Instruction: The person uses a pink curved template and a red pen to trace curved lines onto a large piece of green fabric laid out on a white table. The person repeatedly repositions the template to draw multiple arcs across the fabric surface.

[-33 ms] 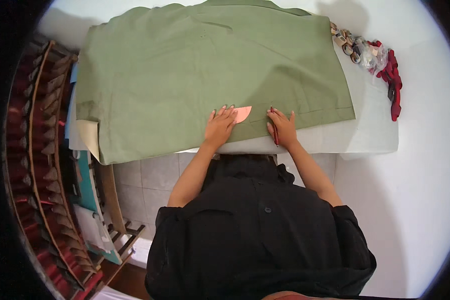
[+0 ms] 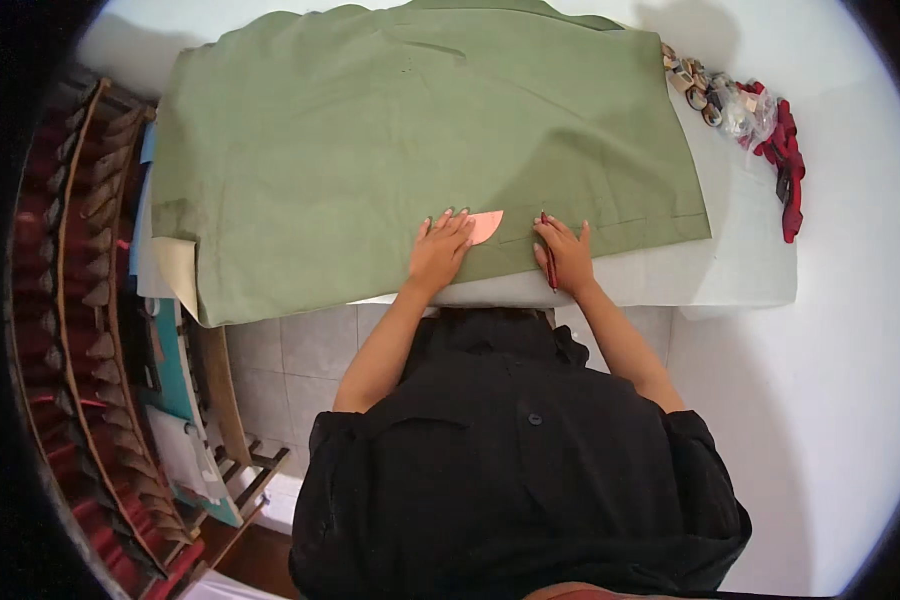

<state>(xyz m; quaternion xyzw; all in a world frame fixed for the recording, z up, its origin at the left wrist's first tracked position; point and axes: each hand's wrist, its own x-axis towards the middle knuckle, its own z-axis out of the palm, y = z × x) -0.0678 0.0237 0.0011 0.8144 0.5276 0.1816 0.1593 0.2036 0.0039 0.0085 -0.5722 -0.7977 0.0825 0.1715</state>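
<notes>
A large sheet of olive-green material [image 2: 350, 150] covers most of the white table. My left hand [image 2: 440, 255] lies flat near its front edge with fingers spread. Those fingers rest over the left part of a small pink pattern piece [image 2: 487, 226], whose curved right end shows. To the right, my right hand [image 2: 570, 262] rests on the green sheet and holds a slim dark-red pen [image 2: 551, 265] along its thumb side. The pen's upper end points away from me. Faint dark lines run across the sheet around both hands.
At the table's far right lie several rolls [image 2: 705, 100], a clear plastic bag [image 2: 745, 115] and a strip of red cloth [image 2: 790, 180]. The sheet's front left corner folds over, showing a beige underside [image 2: 175, 270]. A rack with dark-red contents [image 2: 100, 330] stands at the left.
</notes>
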